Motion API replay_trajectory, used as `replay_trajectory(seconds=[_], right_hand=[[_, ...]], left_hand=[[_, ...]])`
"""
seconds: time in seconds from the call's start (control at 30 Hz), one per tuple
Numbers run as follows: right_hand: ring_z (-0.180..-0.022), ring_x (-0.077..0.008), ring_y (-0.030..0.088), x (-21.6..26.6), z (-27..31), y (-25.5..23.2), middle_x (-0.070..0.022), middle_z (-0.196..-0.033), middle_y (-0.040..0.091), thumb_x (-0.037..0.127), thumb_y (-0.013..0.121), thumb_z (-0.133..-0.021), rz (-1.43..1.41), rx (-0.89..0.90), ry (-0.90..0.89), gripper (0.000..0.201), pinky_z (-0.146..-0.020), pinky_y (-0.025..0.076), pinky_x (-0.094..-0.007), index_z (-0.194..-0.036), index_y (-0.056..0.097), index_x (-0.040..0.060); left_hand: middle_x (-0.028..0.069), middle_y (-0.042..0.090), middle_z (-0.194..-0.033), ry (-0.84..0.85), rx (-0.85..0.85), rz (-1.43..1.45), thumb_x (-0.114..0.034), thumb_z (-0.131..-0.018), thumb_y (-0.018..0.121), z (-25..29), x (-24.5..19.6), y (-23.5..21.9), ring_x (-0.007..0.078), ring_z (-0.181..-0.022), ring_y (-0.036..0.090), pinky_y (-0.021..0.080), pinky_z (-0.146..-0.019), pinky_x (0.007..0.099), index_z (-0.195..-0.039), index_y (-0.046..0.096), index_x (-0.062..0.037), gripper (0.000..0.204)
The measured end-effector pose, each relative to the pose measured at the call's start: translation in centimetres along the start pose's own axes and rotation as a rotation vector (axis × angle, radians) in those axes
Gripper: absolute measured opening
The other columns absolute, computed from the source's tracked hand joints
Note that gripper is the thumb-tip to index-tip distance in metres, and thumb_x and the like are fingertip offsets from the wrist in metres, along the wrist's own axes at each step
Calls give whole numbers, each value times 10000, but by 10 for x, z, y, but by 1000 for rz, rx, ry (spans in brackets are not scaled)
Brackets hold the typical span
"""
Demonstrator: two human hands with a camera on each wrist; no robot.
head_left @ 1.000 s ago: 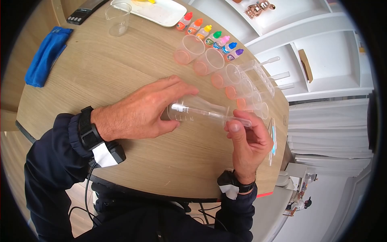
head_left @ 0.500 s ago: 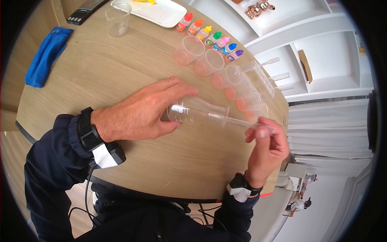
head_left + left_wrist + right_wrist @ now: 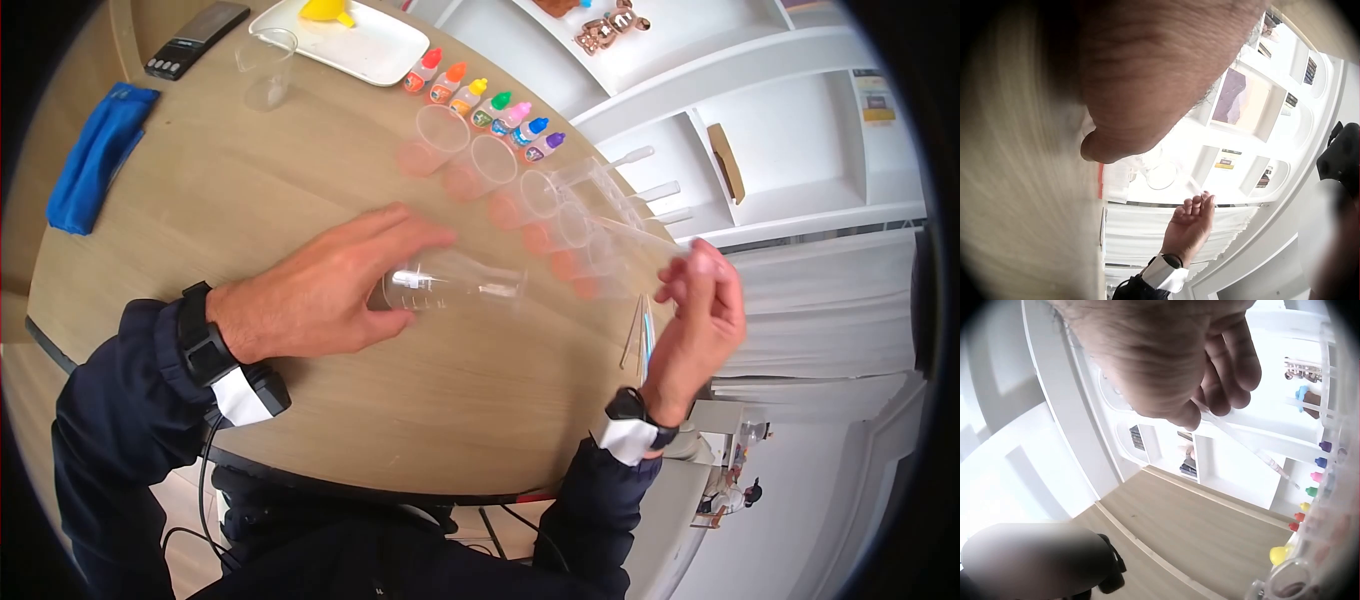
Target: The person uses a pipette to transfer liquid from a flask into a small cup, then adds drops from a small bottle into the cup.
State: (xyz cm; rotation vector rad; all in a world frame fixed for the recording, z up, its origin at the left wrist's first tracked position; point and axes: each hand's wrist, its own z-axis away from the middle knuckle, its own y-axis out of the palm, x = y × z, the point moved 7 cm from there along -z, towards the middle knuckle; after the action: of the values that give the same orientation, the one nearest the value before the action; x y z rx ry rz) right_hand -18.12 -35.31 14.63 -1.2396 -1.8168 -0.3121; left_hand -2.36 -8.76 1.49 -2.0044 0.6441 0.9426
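Observation:
My left hand (image 3: pixel 330 285) grips a clear conical flask (image 3: pixel 455 283) round its wide base, thumb on the near side and fingers on the far side. White graduation marks show on the flask wall. Out to the right, my right hand (image 3: pixel 705 305) is raised and pinches a clear plastic dropper pipette (image 3: pixel 645 236) by its bulb end. In the head view the pipette's thin stem points left, overlapping the test tube rack (image 3: pixel 605 190). The right wrist view shows the pipette (image 3: pixel 1254 450) slanting away from curled fingers (image 3: pixel 1235 381).
Several clear cups (image 3: pixel 492 160), reddish at the bottom, line the table's far right side. Behind them stand colored dropper bottles (image 3: pixel 468 98). Farther left are a beaker (image 3: pixel 265 80), white tray (image 3: pixel 385 55), black scale (image 3: pixel 195 42) and blue cloth (image 3: pixel 95 165). Thin sticks (image 3: pixel 634 335) lie near the right edge.
My right hand has drawn the pipette out of the flask's mouth and raised it away to the right. My left hand keeps its grip on the flask. The head view has shifted slightly.

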Motion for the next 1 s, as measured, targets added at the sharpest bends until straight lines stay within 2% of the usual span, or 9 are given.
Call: replay_trajectory(seconds=[0.13, 0.23, 0.33, 0.53, 0.7, 0.8, 0.83, 1.0], right_hand=[[-778, -114, 700, -7, -5, 34, -64, -915, 769, 134, 829, -1025, 48, 83, -10, 157, -659, 540, -264, -1086, 796, -7], [-777, -109, 694, -16, -5, 42, -47, -880, 762, 146, 831, -1030, 76, 145, -56, 152, -676, 534, -254, -1042, 805, -3], [-776, -113, 688, -14, -2, 42, -49, -896, 761, 128, 822, -1032, 67, 120, -66, 135, -675, 537, -269, -1061, 801, -3], [-766, -164, 681, -1, 12, -5, -116, -950, 750, 96, 759, -1055, -50, -4, -6, 172, -650, 528, -306, -1127, 758, -60], [-693, -179, 641, 13, 39, -36, -114, -876, 707, 259, 723, -1080, -83, -52, 6, 331, -627, 499, -309, -1130, 735, -68], [-689, -183, 650, 13, 53, -25, -107, -871, 707, 241, 728, -1075, -62, 20, 9, 316, -613, 498, -313, -1123, 736, -71], [-700, -181, 662, 11, 57, -16, -101, -898, 717, 187, 740, -1065, -61, 21, 34, 268, -621, 511, -310, -1124, 739, -74], [-778, -131, 678, 0, 75, 38, -74, -974, 737, 45, 805, -1010, -108, 275, 130, 171, -697, 543, -280, -1142, 761, -55]], left_hand=[[146, 611, -1304, 2, -2, 9, -1, -852, 800, 1, 2, 0, 305, -1103, 665, 575, -979, 403, -1504, 569, -26, 692], [147, 610, -1299, -1, 2, 8, -9, -854, 798, 2, 3, 0, 308, -1114, 661, 569, -988, 409, -1502, 568, -21, 688], [149, 609, -1300, 1, 1, 2, -10, -853, 797, 2, 4, 0, 315, -1122, 657, 566, -995, 412, -1502, 567, -19, 689], [151, 614, -1290, 34, -16, -24, -13, -848, 800, 4, 5, 2, 332, -1125, 651, 563, -998, 417, -1500, 571, -20, 692], [149, 621, -1280, 28, -18, -36, -15, -844, 804, 4, 7, 2, 338, -1122, 653, 564, -992, 423, -1499, 573, -21, 694], [148, 624, -1292, 21, -10, -36, -10, -839, 811, 4, 7, 3, 337, -1127, 656, 566, -992, 422, -1500, 575, -24, 702], [148, 624, -1297, 20, -10, -31, -7, -837, 814, 4, 6, 3, 336, -1130, 658, 567, -993, 421, -1500, 576, -25, 705], [147, 626, -1311, 7, 2, -33, 3, -833, 822, 3, 6, 2, 331, -1136, 662, 569, -992, 416, -1508, 573, -31, 720]])
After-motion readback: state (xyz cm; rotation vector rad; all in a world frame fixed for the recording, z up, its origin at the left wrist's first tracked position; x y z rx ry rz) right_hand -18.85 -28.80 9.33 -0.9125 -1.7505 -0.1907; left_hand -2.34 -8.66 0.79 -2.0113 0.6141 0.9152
